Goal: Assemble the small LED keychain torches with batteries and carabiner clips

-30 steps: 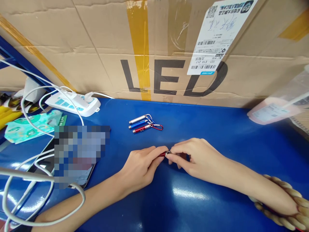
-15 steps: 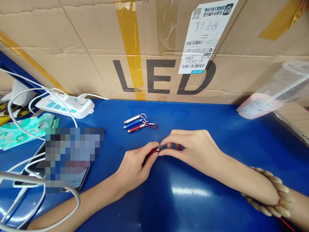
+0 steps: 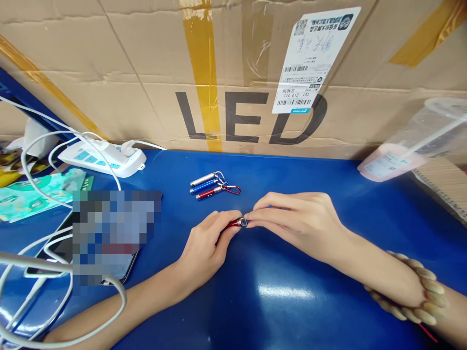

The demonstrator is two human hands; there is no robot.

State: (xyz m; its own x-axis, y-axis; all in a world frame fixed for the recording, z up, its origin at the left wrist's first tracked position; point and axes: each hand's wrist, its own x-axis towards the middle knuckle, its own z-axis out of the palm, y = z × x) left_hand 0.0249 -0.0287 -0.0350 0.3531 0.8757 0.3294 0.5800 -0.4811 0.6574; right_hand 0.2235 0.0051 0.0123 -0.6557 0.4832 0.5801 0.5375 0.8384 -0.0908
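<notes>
My left hand [image 3: 209, 238] is closed round a small dark red tube [image 3: 233, 223], whose silver end points right. The fingertips of my right hand [image 3: 299, 221] are pressed together at that silver end; what they pinch, if anything, is too small to make out. Beyond my hands, three small metal penlights lie side by side on the blue table: a silver one [image 3: 202, 179], a blue one [image 3: 203, 186] and a red one [image 3: 208, 193], with carabiner clips at their right ends.
A big cardboard box [image 3: 153, 107] stands along the back. A white power strip [image 3: 105, 159], cables and a partly pixelated device [image 3: 116, 233] occupy the left, beside a green packet [image 3: 44, 194]. A pinkish clear cup [image 3: 390, 160] is at the right.
My right hand's fingers have drawn closer together at the tube's silver end, and more of that end shows. The whole view has shifted slightly.
</notes>
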